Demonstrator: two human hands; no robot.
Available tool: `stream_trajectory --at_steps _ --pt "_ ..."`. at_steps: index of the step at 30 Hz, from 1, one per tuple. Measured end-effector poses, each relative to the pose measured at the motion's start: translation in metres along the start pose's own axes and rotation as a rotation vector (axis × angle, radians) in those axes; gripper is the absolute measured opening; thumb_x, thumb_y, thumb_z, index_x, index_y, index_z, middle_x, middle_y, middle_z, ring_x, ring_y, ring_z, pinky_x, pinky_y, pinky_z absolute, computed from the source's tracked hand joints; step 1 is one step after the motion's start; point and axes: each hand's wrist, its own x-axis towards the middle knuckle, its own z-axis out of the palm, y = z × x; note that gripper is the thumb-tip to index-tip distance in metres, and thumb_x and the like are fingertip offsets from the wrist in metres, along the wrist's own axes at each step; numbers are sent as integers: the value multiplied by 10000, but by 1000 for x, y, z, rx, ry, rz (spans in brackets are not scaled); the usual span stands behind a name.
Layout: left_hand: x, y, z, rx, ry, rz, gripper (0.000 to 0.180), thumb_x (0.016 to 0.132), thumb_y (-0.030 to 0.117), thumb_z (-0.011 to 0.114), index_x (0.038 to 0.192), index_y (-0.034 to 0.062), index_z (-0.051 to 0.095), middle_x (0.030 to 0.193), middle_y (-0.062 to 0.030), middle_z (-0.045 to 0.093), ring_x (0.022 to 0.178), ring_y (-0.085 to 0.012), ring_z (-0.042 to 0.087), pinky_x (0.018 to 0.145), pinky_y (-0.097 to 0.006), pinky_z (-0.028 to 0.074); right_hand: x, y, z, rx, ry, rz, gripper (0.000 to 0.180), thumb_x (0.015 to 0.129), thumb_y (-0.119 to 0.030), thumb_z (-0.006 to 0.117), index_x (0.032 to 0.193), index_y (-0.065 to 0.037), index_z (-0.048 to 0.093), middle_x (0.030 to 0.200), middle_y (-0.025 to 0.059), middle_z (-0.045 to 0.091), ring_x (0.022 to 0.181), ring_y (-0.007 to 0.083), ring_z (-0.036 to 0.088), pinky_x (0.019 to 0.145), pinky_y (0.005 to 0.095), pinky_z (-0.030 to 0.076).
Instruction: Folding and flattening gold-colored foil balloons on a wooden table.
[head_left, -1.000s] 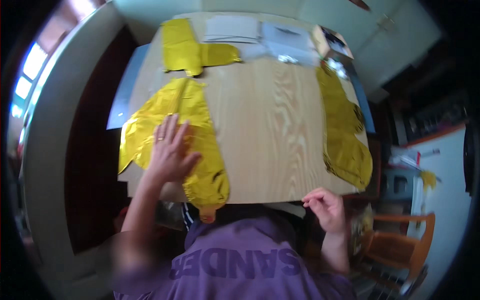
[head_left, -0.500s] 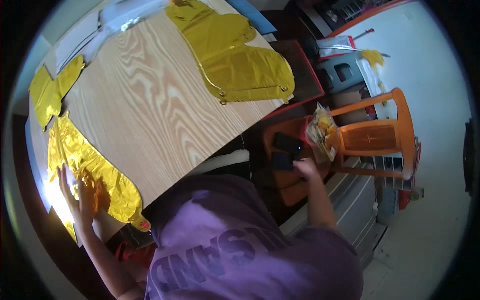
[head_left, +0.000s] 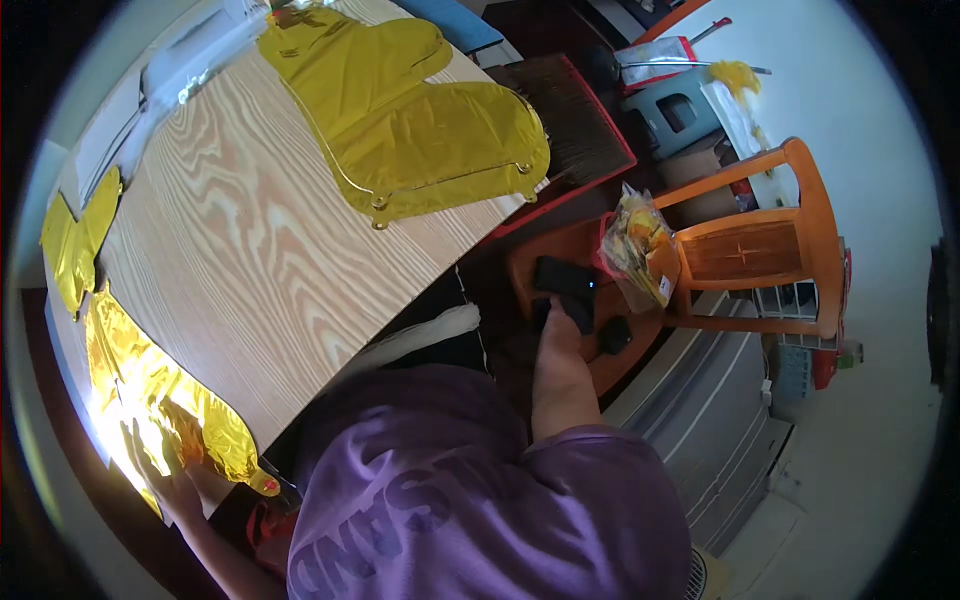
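My left hand (head_left: 172,485) rests with its fingers stretched out over a shiny gold foil balloon (head_left: 205,400), flat and crinkled, at the table's left edge. Strong glare washes out part of the foil there. To the right, my right hand (head_left: 563,325) reaches down to the orange chair's seat, among dark flat objects. Beside it lies a black device (head_left: 563,273) with a small blue light, and a small dark rounded item (head_left: 614,335) sits to the right. My right fingers are too dark to make out.
A larger gold foil balloon (head_left: 430,140) lies flat across the wooden table's (head_left: 270,240) far right corner. Another gold foil piece (head_left: 75,245) lies at far left, near clear plastic wrapping (head_left: 190,75). A clear bag of yellow items (head_left: 640,250) leans against the chair's backrest (head_left: 745,250).
My right hand has moved left across the seat onto the dark objects, and the small rounded item now shows. My left hand stays at the foil. The view has shifted.
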Motion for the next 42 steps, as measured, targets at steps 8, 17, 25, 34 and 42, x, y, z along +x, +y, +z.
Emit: stream_trajectory --at_steps 8,17,25,34,42 --pt "-16 -20 2 63 20 36 499 1039 329 510 1491 122 467 1587 -167 365 1461 -355 347 1187 -547 276 7 50 -21 71 7 84 926 819 -656 647 1428 26 501 1529 223 420 1401 346 416 1119 526 323" --pt "-9 -4 0 -24 -2 3 499 1034 312 530 1494 129 460 1582 -180 362 1466 -352 339 1183 -551 282 16 44 -16 132 210 166 943 633 -444 914 1382 -5 544 1473 176 488 1301 327 524 939 520 545" --pt "-18 -24 -2 65 46 18 518 1028 372 537 1485 134 479 1594 -173 352 1472 -359 327 1190 -557 265 -92 28 -29 -153 326 -93 1032 683 -543 826 1439 6 389 1321 212 559 1259 383 536 1051 471 452" --pt "-1 -6 -26 47 97 -56 459 1046 325 520 1466 141 502 1588 -163 361 1471 -338 329 1188 -538 284 -254 -64 -105 571 432 -1267 165 933 -137 660 1045 -46 581 1021 92 559 876 209 551 798 372 472" --pt "11 14 -33 9 154 38 456 1015 184 573 1451 69 502 1558 -194 399 1438 -357 382 1179 -505 301 -473 -110 -346 361 -551 -2056 380 1016 -295 472 1095 16 675 1052 188 673 892 231 613 843 381 466"
